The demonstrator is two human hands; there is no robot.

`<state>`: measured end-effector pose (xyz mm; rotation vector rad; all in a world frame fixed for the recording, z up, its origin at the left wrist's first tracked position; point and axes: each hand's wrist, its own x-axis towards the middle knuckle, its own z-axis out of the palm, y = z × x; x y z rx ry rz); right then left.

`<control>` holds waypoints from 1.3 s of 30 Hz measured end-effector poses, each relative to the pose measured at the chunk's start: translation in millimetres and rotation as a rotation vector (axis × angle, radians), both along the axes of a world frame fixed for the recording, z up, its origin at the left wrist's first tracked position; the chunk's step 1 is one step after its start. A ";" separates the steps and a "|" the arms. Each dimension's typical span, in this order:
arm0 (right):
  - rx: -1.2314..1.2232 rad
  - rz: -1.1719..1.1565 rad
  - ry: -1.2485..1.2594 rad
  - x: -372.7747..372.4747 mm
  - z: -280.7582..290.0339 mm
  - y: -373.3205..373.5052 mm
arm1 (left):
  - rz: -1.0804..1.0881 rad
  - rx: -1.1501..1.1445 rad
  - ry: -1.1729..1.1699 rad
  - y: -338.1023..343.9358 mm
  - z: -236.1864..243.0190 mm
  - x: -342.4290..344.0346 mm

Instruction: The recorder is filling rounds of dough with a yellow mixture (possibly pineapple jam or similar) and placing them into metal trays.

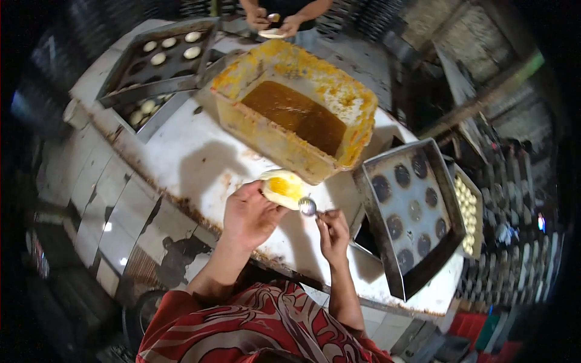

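Observation:
My left hand (249,215) holds a flat round of pale dough (282,187) with yellow-orange filling on it, just in front of the yellow tub. My right hand (334,233) pinches a small metal spoon (308,207) whose bowl touches the dough's near edge. The big yellow plastic tub (269,136) of brown-orange filling (296,115) stands on the white table (187,157), right behind my hands. A dark metal baking tray (445,187) with round greased spots lies to my right.
At the back left, stacked metal trays (121,85) hold several pale dough rounds. Another person's hands (272,23) work dough at the table's far end. A tray of small pale pieces (467,209) sits beyond the right tray. Dark racks surround the table.

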<state>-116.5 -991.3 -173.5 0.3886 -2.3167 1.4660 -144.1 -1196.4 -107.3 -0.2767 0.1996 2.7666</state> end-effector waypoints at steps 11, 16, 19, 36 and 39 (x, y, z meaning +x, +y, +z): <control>0.122 0.118 -0.302 82.2 -23.6 19.5 | 0.169 -0.270 0.147 23.4 -52.6 167.8; -0.137 0.871 -1.032 82.0 57.2 -7.0 | 0.051 -0.292 0.184 45.4 -49.6 221.1; 0.070 0.996 -1.089 98.6 62.7 -3.8 | -0.085 -0.350 0.187 53.1 -54.1 247.3; 0.559 0.019 0.151 316.9 83.1 111.7 | -0.155 -0.655 0.313 156.8 -20.5 343.8; 0.425 0.029 0.095 341.5 90.1 158.1 | -0.130 -0.823 0.544 194.5 -34.9 352.2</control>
